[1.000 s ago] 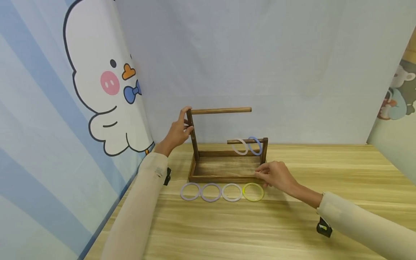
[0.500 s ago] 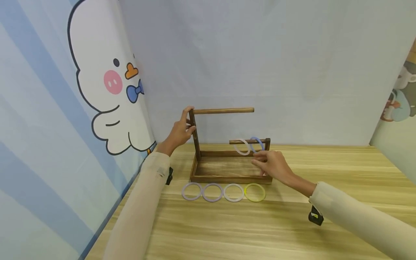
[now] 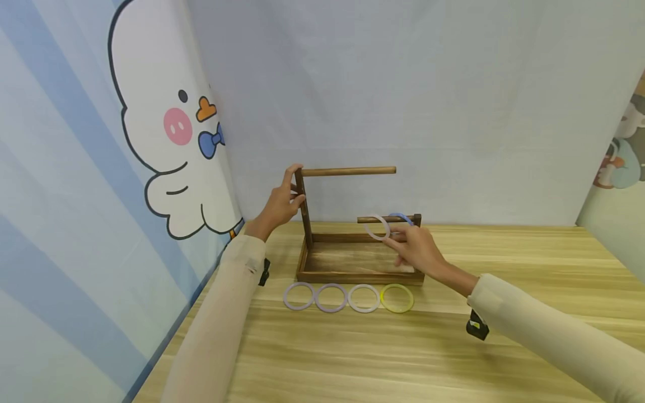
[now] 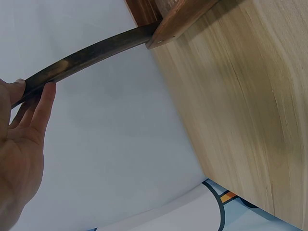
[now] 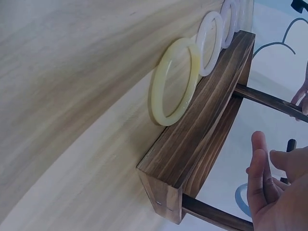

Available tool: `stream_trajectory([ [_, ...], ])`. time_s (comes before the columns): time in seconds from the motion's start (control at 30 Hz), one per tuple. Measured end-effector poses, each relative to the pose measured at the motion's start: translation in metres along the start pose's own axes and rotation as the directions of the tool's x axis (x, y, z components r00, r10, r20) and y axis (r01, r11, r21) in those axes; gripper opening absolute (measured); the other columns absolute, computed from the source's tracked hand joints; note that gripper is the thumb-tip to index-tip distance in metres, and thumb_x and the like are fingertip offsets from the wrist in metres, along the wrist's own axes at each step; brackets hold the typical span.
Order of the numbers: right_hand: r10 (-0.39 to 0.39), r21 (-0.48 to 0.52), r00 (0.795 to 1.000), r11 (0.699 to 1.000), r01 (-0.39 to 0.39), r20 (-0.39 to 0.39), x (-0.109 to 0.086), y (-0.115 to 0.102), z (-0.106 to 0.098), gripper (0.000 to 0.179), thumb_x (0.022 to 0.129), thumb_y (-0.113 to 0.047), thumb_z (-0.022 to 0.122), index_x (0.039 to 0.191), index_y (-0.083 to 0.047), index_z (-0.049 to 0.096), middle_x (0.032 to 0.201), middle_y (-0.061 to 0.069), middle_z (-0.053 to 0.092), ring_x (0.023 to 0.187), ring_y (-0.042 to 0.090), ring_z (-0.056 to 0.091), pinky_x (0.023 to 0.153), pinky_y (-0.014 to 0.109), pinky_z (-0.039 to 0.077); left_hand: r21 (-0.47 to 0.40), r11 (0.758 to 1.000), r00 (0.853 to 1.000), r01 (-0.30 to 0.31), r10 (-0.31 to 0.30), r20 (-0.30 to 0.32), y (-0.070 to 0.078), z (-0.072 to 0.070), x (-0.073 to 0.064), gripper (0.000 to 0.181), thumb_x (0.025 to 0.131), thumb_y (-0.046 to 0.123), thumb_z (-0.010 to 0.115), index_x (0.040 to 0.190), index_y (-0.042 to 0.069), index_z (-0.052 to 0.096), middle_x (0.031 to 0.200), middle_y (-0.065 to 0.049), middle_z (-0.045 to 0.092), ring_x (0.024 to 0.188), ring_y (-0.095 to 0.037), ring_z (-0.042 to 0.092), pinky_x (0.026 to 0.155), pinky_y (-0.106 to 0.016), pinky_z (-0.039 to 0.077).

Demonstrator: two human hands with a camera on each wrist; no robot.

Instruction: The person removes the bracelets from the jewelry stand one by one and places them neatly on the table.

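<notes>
A dark wooden bangle stand (image 3: pixel 360 277) has a tall post with a high bar on the left and a short post with a lower bar on the right. My left hand (image 3: pixel 279 205) grips the tall post near its top, thumb on one side and fingers on the other, as the left wrist view also shows. On the lower bar hang a whitish bangle (image 3: pixel 388 226) and, nearer the short post, a blue bangle (image 3: pixel 403 216), partly hidden by my right hand (image 3: pixel 420 250). Its fingertips are right at the whitish bangle's lower edge; in the right wrist view thumb and forefinger stand slightly apart.
In front of the stand, a row lies flat on the wooden table (image 3: pixel 353 358): two lilac bangles, a white bangle (image 3: pixel 364 311) and a yellow bangle (image 5: pixel 158 96) at the right end. A pale curtain (image 3: pixel 403 101) hangs close behind; a printed cloth (image 3: pixel 171 56) stands at left.
My right hand has risen from the tray's front right corner and moved left to the whitish bangle, now covering part of the blue one. The left hand keeps its grip on the post.
</notes>
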State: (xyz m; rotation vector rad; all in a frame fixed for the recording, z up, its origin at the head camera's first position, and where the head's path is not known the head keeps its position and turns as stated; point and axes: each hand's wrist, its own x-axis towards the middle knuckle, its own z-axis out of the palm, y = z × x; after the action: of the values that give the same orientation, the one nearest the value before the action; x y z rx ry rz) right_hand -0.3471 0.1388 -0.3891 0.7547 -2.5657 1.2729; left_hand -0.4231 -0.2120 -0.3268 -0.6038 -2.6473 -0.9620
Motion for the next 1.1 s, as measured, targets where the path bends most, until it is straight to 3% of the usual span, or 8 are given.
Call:
stream_trajectory([
  [0.13, -0.005, -0.018, 1.0, 1.0, 0.005, -0.009, 0.005, -0.002, 0.003, 0.037, 0.099, -0.009, 0.072, 0.132, 0.008, 0.065, 0.102, 0.026, 0.076, 0.051, 0.026, 0.071, 0.046, 0.033, 0.059, -0.009, 1.0, 1.0, 0.002, -0.002, 0.002, 0.0, 0.0, 0.0, 0.074, 0.107, 0.006, 0.056, 0.163, 0.027, 0.012, 0.129, -0.026, 0.061, 0.121, -0.043, 0.064, 0.086, -0.049, 0.061],
  [0.37, -0.009, -0.003, 1.0, 1.0, 0.009, 0.0, 0.008, -0.004, 0.006, 0.034, 0.101, -0.005, 0.068, 0.13, 0.012, 0.062, 0.102, 0.032, 0.073, 0.052, 0.032, 0.071, 0.051, 0.051, 0.06, -0.013, 1.0, 1.0, -0.006, 0.006, 0.007, 0.0, 0.0, 0.0, 0.075, 0.107, 0.005, 0.056, 0.163, 0.027, 0.011, 0.129, -0.027, 0.061, 0.121, -0.043, 0.065, 0.086, -0.05, 0.061],
  [0.67, -0.034, -0.028, 0.999, 0.999, 0.033, -0.015, 0.013, -0.006, 0.01, 0.026, 0.1, 0.0, 0.068, 0.123, 0.01, 0.066, 0.095, 0.027, 0.076, 0.048, 0.029, 0.069, 0.041, 0.03, 0.055, -0.013, 1.0, 1.0, -0.008, 0.008, 0.002, -0.002, 0.0, 0.001, 0.074, 0.107, 0.005, 0.056, 0.162, 0.026, 0.012, 0.129, -0.027, 0.061, 0.121, -0.043, 0.065, 0.088, -0.05, 0.061],
  [0.9, -0.012, 0.014, 1.0, 1.0, 0.012, 0.005, 0.017, -0.009, 0.014, 0.026, 0.101, -0.001, 0.067, 0.124, 0.01, 0.066, 0.099, 0.029, 0.075, 0.053, 0.038, 0.07, 0.049, 0.051, 0.059, -0.004, 1.0, 1.0, -0.006, 0.006, -0.001, -0.003, -0.001, 0.001, 0.074, 0.107, 0.006, 0.056, 0.162, 0.028, 0.012, 0.129, -0.027, 0.061, 0.121, -0.044, 0.064, 0.088, -0.049, 0.061],
  [1.1, 0.004, 0.042, 1.0, 0.999, -0.005, 0.017, 0.017, -0.012, 0.015, 0.027, 0.101, -0.001, 0.067, 0.125, 0.011, 0.065, 0.1, 0.03, 0.074, 0.053, 0.038, 0.07, 0.052, 0.055, 0.059, 0.001, 1.0, 1.0, -0.011, 0.011, 0.0, -0.002, 0.0, 0.0, 0.075, 0.107, 0.006, 0.057, 0.162, 0.028, 0.011, 0.129, -0.027, 0.061, 0.121, -0.044, 0.065, 0.088, -0.049, 0.061],
])
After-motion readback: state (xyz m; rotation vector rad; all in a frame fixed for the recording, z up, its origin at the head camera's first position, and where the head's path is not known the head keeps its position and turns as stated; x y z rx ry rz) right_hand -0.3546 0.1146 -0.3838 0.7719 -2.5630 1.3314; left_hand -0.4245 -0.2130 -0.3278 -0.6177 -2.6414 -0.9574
